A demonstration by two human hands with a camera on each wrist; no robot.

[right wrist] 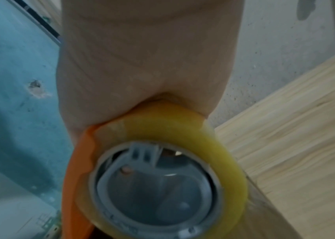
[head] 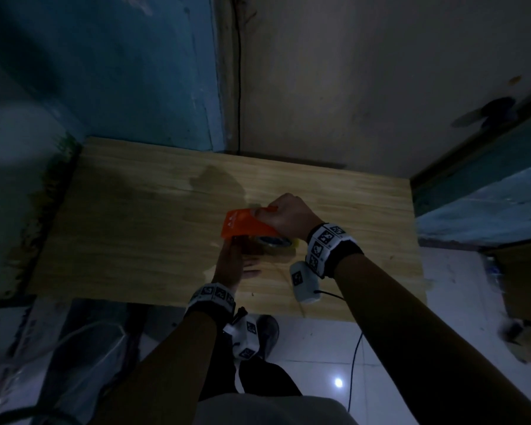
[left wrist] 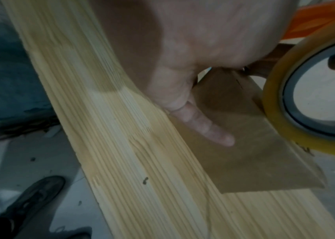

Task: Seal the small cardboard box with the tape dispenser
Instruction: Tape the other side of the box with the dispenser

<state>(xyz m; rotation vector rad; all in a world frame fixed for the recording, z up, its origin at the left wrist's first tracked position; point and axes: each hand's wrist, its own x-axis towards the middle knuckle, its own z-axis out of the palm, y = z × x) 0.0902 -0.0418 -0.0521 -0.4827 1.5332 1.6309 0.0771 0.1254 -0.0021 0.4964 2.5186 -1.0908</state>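
A small brown cardboard box (left wrist: pixel 244 153) lies on the wooden table (head: pixel 135 228); in the head view it is mostly hidden under the hands and the tool. My left hand (head: pixel 235 262) rests on the box's near side, and one straight finger (left wrist: pixel 203 127) lies flat on the cardboard. My right hand (head: pixel 282 216) grips the handle of the orange tape dispenser (head: pixel 246 225) and holds it over the box top. Its yellowish tape roll (left wrist: pixel 275 97) sits against the box's upper edge. The right wrist view shows the roll (right wrist: pixel 213 153) below my palm, with clear tape running down from it.
A dark stain (head: pixel 215 179) marks the table behind the hands. A blue wall (head: pixel 120 72) and a grey wall (head: pixel 350 87) close the table's back. Below the front edge are white floor tiles (head: pixel 313 342), a black cable (head: pixel 354 363) and my shoe (left wrist: pixel 38 197).
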